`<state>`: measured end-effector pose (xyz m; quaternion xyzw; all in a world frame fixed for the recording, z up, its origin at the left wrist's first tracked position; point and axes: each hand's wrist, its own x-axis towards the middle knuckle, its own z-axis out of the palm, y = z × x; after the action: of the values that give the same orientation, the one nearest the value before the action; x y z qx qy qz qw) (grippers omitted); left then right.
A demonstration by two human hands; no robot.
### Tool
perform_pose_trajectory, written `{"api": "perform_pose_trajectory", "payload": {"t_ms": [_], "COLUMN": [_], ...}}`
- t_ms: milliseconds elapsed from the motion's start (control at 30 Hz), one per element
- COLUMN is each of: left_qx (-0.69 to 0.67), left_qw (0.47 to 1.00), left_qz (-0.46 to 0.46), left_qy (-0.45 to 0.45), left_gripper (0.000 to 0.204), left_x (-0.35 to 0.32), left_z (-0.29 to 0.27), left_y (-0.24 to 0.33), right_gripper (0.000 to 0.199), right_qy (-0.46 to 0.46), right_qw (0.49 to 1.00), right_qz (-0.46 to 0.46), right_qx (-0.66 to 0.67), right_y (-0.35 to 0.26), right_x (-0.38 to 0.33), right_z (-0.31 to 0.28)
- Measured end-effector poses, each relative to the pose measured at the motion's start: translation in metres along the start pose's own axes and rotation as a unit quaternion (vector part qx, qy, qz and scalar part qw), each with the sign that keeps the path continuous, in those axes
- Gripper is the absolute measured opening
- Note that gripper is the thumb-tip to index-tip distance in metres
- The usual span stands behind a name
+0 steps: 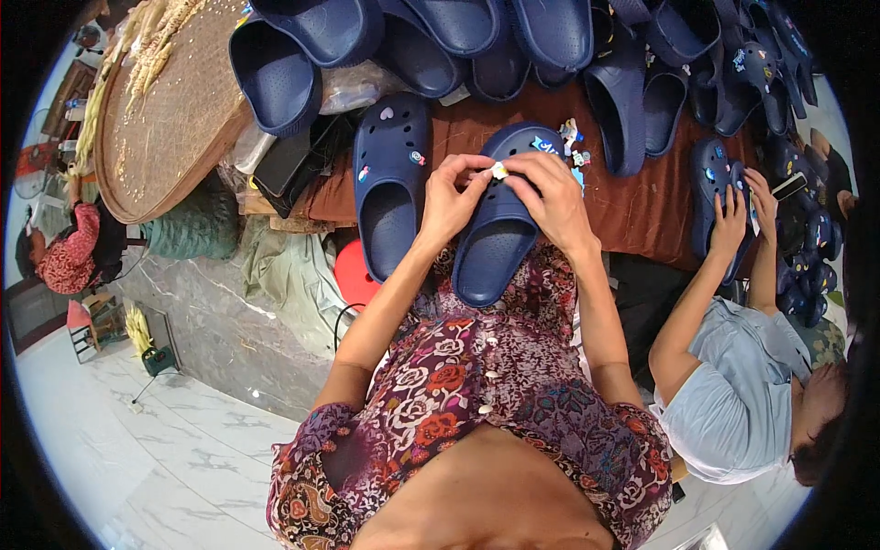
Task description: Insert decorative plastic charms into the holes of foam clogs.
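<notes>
Near the front edge of the worktop [632, 215], left hand [449, 197] and right hand [555, 203] share a pinching grip on the pale charm [500, 170], best pressed squarely into the navy clog [496, 249].

informal workshop, many navy clogs [390, 220]

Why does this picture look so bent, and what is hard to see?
Head view: the fisheye lens bends things toward the black rim, so the co-worker looks tipped; same head view: the pale floor at lower left looks bright; head view again: the charm between left hand and right hand is too small to make out.
</notes>
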<state>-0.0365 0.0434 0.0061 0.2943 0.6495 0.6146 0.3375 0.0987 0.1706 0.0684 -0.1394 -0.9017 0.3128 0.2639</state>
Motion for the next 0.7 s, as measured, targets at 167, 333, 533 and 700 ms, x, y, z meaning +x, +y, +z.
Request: {"api": "perform_pose_trajectory", "payload": {"t_ms": [167, 333, 533, 700], "left_qx": [0.136, 0.21, 0.23, 0.294], "left_qw": [0.988, 0.97, 0.966, 0.943], "left_qz": [0.063, 0.114, 0.116, 0.152], "left_qy": [0.04, 0.051, 0.028, 0.024], "left_gripper": [0.014, 0.016, 0.016, 0.017], "left_x": [-0.007, -0.009, -0.023, -0.029], "left_z": [0.0, 0.001, 0.002, 0.002], "left_y": [0.025, 0.02, 0.034, 0.037], "right_gripper": [0.017, 0.018, 0.021, 0.023], "right_qy": [0.107, 0.131, 0.137, 0.138], "right_qw": [0.992, 0.97, 0.971, 0.972], "right_qz": [0.065, 0.2, 0.193, 0.188], "right_qx": [-0.034, 0.045, 0.045, 0.04], "right_y": [-0.004, -0.017, -0.021, -0.021], "right_x": [-0.033, -0.067, -0.077, -0.078], "right_z": [-0.006, 0.009, 0.015, 0.02]}}
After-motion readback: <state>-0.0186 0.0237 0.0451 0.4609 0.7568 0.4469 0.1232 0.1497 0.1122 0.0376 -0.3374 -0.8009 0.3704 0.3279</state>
